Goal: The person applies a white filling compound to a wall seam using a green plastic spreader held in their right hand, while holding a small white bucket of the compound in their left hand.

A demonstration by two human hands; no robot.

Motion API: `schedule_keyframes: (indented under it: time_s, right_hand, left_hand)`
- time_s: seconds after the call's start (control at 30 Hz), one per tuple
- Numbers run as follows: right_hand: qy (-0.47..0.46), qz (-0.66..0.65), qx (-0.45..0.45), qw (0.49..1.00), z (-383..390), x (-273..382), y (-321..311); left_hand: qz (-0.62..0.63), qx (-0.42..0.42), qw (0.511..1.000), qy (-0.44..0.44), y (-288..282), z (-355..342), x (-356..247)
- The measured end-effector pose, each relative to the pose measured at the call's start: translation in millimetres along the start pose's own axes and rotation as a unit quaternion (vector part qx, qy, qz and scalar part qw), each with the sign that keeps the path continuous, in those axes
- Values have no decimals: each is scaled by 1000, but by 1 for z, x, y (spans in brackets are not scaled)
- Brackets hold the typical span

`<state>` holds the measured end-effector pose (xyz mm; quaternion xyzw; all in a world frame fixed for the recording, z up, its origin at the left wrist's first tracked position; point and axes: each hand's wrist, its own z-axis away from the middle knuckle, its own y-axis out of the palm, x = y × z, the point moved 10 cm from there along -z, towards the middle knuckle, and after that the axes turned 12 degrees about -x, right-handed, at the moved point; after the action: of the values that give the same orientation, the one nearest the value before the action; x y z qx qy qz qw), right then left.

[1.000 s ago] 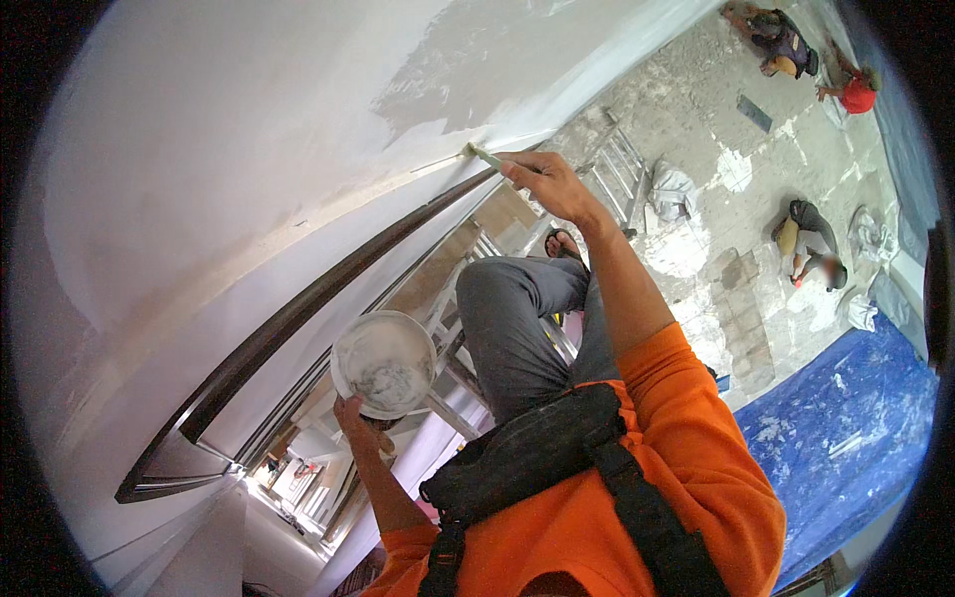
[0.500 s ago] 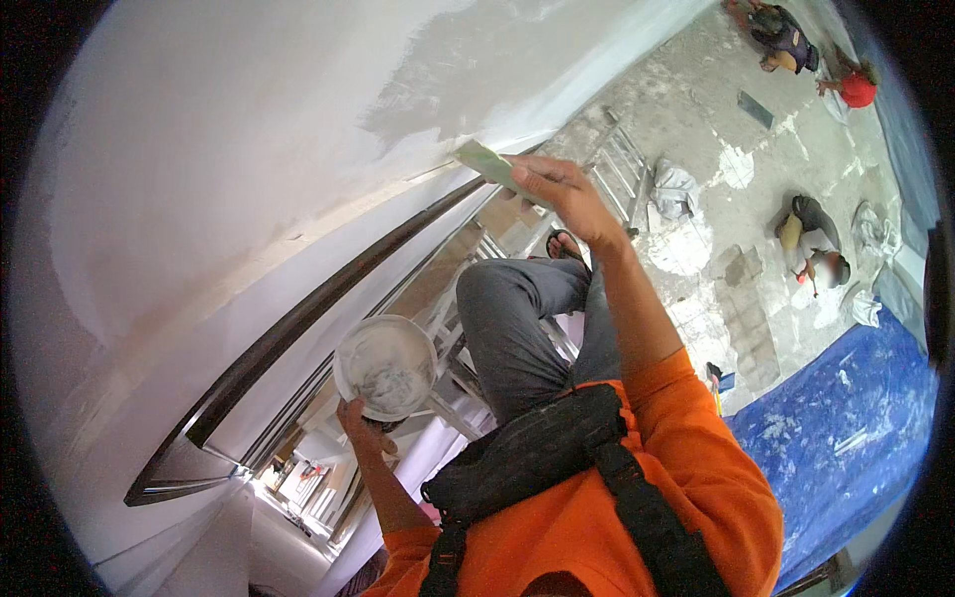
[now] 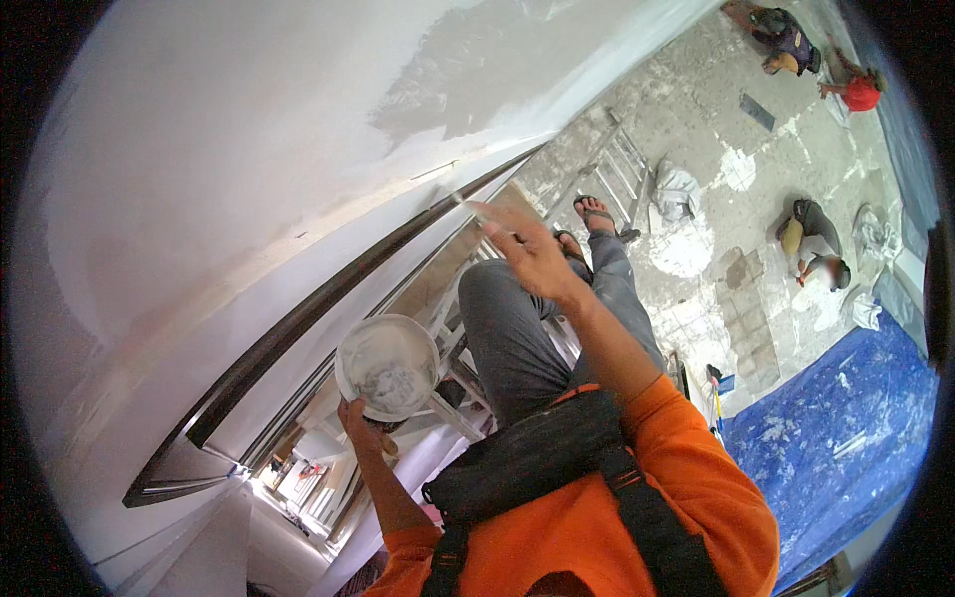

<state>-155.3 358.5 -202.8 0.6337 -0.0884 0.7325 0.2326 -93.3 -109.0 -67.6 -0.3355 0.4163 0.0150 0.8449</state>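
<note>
My left hand is closed on the lower rim of a round white tub and holds it near the wall. Whitish paste lies inside, rougher toward the lower side. In my right hand is a thin flat spreader, smeared by motion and seen nearly edge-on. The spreader is over the dark trim line, and whether it touches anything I cannot tell. Ahead of it the pale wall carries a grey damp-looking patch and a rough seam.
A dark rail runs along the wall. Below me are metal ladder parts, a crumpled white sack and a blue sheet on the stained floor. One person crouches at right; two more people are at far right.
My right hand has moved down and left, bringing the spreader away from the wall seam and turning it edge-on. The tub and my left hand stay almost still.
</note>
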Motion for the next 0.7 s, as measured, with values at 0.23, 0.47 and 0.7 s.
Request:
schedule_keyframes:
  time_s: [0.23,0.47,0.7]
  right_hand:
    - [95,176,-47,979,-51,-66,-53]
    - [42,324,-29,945,-73,-81,-60]
    - [49,343,-4,938,-80,-86,-53]
  left_hand:
    - [-4,50,999,-9,10,1,0]
    - [-26,-1,1000,-1,3,5,-7]
    - [-21,40,999,31,11,6,-13]
